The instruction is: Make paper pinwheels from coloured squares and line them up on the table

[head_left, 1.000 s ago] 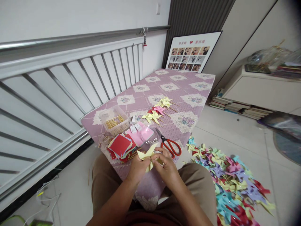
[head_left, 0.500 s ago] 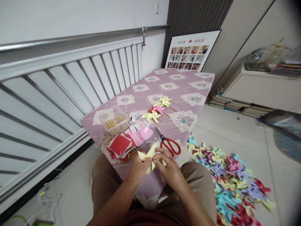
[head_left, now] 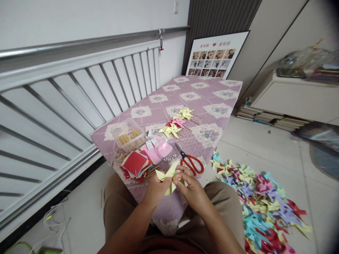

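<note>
Between my hands, above the near corner of the table, is a pale yellow paper pinwheel (head_left: 169, 171) with folded blades. My left hand (head_left: 158, 187) is closed on its left side, the thumb pressing near the centre. My right hand (head_left: 189, 183) pinches it from the right, with the fingers bent over the paper. What lies behind the blades is hidden. Just beyond are red-handled scissors (head_left: 191, 162) and a clear plastic dish (head_left: 167, 151) with small shiny pieces. Left of these lies a stack of coloured paper squares (head_left: 135, 163).
A plastic box (head_left: 129, 134) of thin sticks stands on the flowered tablecloth (head_left: 206, 113). Several finished pinwheels (head_left: 178, 122) lie further back. A large heap of pinwheels (head_left: 261, 203) covers the floor at right. A white radiator (head_left: 79, 102) borders the table's left side.
My hands keep their grip on the yellow pinwheel with almost no movement. The view has shifted very slightly.
</note>
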`<state>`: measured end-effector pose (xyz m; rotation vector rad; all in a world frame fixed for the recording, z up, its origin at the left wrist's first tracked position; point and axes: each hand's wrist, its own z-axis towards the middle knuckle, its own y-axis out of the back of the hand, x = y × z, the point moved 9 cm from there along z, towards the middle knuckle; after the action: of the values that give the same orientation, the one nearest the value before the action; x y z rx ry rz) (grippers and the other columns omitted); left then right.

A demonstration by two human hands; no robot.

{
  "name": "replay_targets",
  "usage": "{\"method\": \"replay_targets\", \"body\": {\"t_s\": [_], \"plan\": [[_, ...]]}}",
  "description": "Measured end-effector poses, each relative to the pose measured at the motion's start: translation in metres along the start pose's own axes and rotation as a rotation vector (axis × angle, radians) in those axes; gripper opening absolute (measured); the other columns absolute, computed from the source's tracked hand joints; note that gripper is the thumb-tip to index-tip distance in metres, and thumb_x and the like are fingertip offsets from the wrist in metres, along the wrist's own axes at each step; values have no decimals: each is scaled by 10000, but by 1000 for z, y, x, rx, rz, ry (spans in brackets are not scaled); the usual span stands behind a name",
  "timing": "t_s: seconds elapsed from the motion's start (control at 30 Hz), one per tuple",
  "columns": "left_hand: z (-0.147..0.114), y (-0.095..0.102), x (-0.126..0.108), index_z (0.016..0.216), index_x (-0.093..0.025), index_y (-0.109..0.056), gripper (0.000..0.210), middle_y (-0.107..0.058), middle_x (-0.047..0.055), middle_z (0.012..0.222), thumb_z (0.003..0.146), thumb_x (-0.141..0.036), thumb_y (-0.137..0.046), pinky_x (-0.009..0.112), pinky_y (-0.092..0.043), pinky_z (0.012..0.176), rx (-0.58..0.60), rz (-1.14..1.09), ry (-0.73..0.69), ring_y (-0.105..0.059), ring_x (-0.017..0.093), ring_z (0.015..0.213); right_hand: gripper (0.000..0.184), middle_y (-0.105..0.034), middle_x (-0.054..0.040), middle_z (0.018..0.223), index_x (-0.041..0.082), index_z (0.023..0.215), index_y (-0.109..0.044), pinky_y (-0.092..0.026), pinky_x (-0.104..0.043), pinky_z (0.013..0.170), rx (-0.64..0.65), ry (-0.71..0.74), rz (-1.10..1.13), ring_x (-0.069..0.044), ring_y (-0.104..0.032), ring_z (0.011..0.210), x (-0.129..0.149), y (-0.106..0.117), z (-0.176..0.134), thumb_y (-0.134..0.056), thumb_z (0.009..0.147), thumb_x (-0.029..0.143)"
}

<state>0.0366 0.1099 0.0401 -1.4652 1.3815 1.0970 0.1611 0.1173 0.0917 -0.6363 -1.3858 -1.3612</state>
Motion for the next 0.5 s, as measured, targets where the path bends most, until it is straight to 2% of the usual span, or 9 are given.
{"method": "replay_targets", "body": {"t_s": [0.17, 0.3, 0.4, 0.5], "plan": [[1, -1, 5, 822, -144, -635, 162, -568, -18, 633, 727, -264, -583, 208, -360, 509, 19, -2, -21, -466, 102, 532, 155, -584, -91, 1128, 217, 727, -624, -414, -378, 943, -8, -27, 34, -235, -529, 1116, -1, 3, -1, -542, 849, 264], [2, 1, 4, 764, -162, -623, 105, -564, -26, 612, 718, -250, -586, 210, -368, 515, 1, 34, -52, -473, 106, 528, 135, -609, -90, 1058, 215, 706, -604, -414, -381, 927, -45, -69, 79, -244, -541, 1091, -4, 4, -1, -570, 820, 280], [1, 1, -3, 726, -165, -613, 76, -567, -17, 601, 703, -232, -588, 213, -376, 514, -6, 79, -52, -486, 115, 530, 119, -617, -62, 965, 218, 737, -537, -466, -320, 783, -109, -124, 174, -210, -591, 915, -12, 5, -3, -599, 793, 302], [-2, 2, -11, 698, -165, -605, 59, -572, -8, 594, 688, -221, -589, 218, -385, 518, -14, 113, -57, -502, 127, 542, 226, -582, 1, 776, 231, 766, -455, -454, -251, 595, -159, -193, 289, -155, -561, 675, -24, 2, -5, -646, 747, 351]]}}
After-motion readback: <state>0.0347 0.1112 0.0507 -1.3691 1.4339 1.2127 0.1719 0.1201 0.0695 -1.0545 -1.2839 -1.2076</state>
